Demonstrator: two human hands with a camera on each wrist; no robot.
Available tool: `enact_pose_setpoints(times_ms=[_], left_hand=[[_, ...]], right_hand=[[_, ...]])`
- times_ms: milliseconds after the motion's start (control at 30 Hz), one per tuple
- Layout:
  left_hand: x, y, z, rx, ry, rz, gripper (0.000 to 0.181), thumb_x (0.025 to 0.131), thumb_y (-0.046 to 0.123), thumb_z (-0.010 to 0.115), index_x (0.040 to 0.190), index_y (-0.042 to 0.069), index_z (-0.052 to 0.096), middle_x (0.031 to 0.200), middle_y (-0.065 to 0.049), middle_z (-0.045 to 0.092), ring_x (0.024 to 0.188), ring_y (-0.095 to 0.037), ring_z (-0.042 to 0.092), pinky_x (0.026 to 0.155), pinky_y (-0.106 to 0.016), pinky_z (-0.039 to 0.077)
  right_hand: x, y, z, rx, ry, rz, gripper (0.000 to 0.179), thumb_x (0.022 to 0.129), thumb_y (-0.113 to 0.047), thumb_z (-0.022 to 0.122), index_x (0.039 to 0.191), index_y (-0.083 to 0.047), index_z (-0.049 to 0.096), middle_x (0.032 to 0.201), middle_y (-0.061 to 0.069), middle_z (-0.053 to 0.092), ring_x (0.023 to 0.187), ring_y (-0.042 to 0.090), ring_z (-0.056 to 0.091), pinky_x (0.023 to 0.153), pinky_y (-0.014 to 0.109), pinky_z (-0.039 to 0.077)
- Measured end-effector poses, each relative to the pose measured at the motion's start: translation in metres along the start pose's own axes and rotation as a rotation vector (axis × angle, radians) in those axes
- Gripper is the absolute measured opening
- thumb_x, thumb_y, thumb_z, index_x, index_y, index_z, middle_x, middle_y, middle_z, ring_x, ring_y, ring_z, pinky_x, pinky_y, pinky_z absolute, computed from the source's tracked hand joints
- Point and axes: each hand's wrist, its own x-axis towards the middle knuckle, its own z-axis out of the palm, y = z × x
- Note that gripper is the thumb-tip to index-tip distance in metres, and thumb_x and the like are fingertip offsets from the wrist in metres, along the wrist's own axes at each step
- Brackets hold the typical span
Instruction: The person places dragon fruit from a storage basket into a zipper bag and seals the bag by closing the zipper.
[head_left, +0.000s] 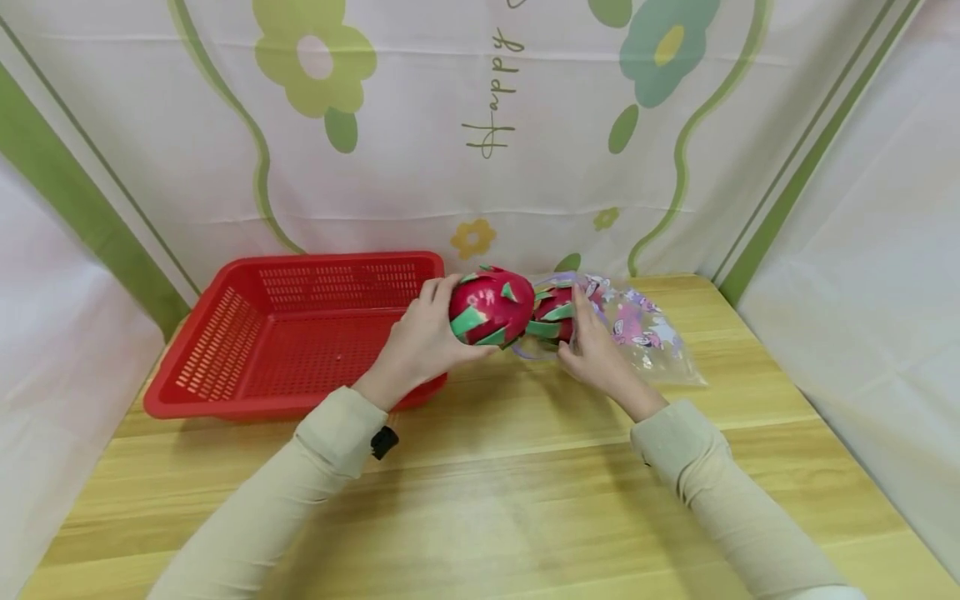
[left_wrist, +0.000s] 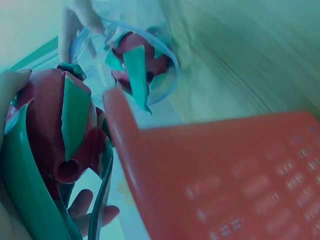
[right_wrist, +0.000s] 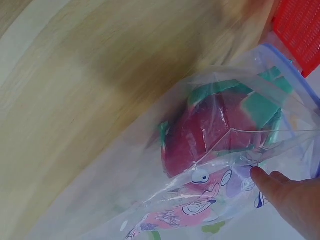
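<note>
Flowery cloth (head_left: 405, 179) hung behind as, mid-frame, the left hand (head_left: 420, 337) gripped one dragon fruit (head_left: 495, 304) and the right hand (head_left: 602, 358) pinched the clear bag (head_left: 637, 325) around a second fruit (left_wrist: 136, 65); keeping that bag wide seemed smart.

Glossy red-and-green dragon fruit (head_left: 491, 302) held up, second dragon fruit (head_left: 557, 308) inside clear, cartoon-printed plastic bag (head_left: 657, 337)

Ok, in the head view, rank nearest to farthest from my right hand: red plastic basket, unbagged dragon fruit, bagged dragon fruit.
1. Bagged dragon fruit, directly at the right hand.
2. Unbagged dragon fruit, to its left, in the left hand.
3. Red plastic basket, farthest left.
</note>
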Motion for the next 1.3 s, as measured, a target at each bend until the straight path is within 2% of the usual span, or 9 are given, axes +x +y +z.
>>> enact_pose_setpoints(times_ms=[67,233,433,633,800,933,1067,1200,1300], left_hand=[[0.001,0.005,0.005,0.057,-0.004,0.019,0.093,0.068,0.053,0.079,0.14,0.016,0.035,0.13,-0.011,0.048,0.106,-0.031,0.06,0.077,-0.047,0.058],[0.005,0.016,0.015,0.155,-0.026,0.075,0.093,0.067,0.059,0.078,0.14,0.017,0.038,0.127,-0.009,0.051,0.101,-0.028,0.064,0.074,-0.044,0.059],[0.012,0.023,0.028,0.199,-0.043,0.147,0.096,0.067,0.06,0.077,0.141,0.014,0.037,0.131,-0.009,0.05,0.099,-0.03,0.064,0.074,-0.04,0.059],[0.023,0.021,0.045,0.182,-0.081,0.119,0.098,0.068,0.056,0.079,0.142,0.011,0.035,0.135,-0.01,0.047,0.109,-0.032,0.06,0.078,-0.043,0.058],[0.03,0.018,0.055,0.183,-0.13,0.084,0.097,0.068,0.055,0.08,0.145,0.017,0.034,0.141,-0.013,0.04,0.118,-0.034,0.053,0.08,-0.046,0.057],[0.033,0.018,0.059,0.174,-0.159,0.053,0.096,0.068,0.054,0.08,0.146,0.026,0.032,0.143,-0.02,0.037,0.122,-0.039,0.051,0.087,-0.053,0.054],[0.034,0.02,0.06,0.17,-0.173,0.039,0.096,0.069,0.055,0.078,0.147,0.028,0.029,0.136,-0.022,0.042,0.113,-0.038,0.059,0.084,-0.05,0.055],[0.034,0.021,0.06,0.157,-0.189,0.033,0.098,0.069,0.056,0.078,0.148,0.026,0.028,0.13,-0.021,0.047,0.105,-0.035,0.063,0.078,-0.045,0.058],[0.035,0.022,0.06,0.151,-0.202,0.013,0.099,0.069,0.056,0.078,0.148,0.026,0.028,0.131,-0.021,0.047,0.106,-0.036,0.063,0.08,-0.045,0.058]], right_hand=[[0.0,0.0,0.0,-0.003,0.009,-0.01,0.09,0.083,-0.007,0.057,0.151,0.004,-0.001,0.158,0.027,0.007,0.143,0.042,0.023,0.116,0.055,0.024],[0.0,0.001,0.001,-0.007,0.038,-0.038,0.09,0.082,-0.005,0.057,0.15,0.007,0.0,0.157,0.029,0.009,0.139,0.041,0.028,0.116,0.056,0.024],[-0.001,0.002,0.0,-0.007,0.065,-0.063,0.092,0.078,-0.003,0.059,0.149,0.009,0.002,0.153,0.034,0.017,0.141,0.046,0.026,0.114,0.057,0.027],[-0.002,0.001,-0.001,-0.036,0.067,-0.084,0.092,0.077,-0.002,0.06,0.149,0.009,0.004,0.15,0.034,0.025,0.135,0.046,0.035,0.109,0.058,0.033],[-0.004,-0.001,0.001,-0.091,0.055,-0.12,0.091,0.076,-0.001,0.06,0.148,0.011,0.006,0.149,0.034,0.028,0.125,0.046,0.045,0.105,0.057,0.039],[-0.006,-0.002,0.001,-0.096,0.048,-0.129,0.09,0.076,0.0,0.061,0.148,0.01,0.007,0.153,0.032,0.022,0.133,0.048,0.037,0.11,0.057,0.033],[-0.008,-0.001,0.001,-0.083,0.047,-0.167,0.092,0.077,-0.002,0.063,0.149,0.008,0.007,0.153,0.032,0.021,0.136,0.048,0.033,0.111,0.057,0.032],[-0.011,0.002,0.001,-0.054,0.012,-0.241,0.107,0.077,-0.011,0.075,0.15,0.002,-0.001,0.152,0.032,0.023,0.135,0.048,0.034,0.108,0.059,0.035],[-0.015,0.008,-0.001,-0.072,-0.05,-0.215,0.128,0.069,-0.026,0.086,0.151,-0.002,-0.009,0.154,0.03,0.02,0.139,0.047,0.029,0.109,0.061,0.032]])
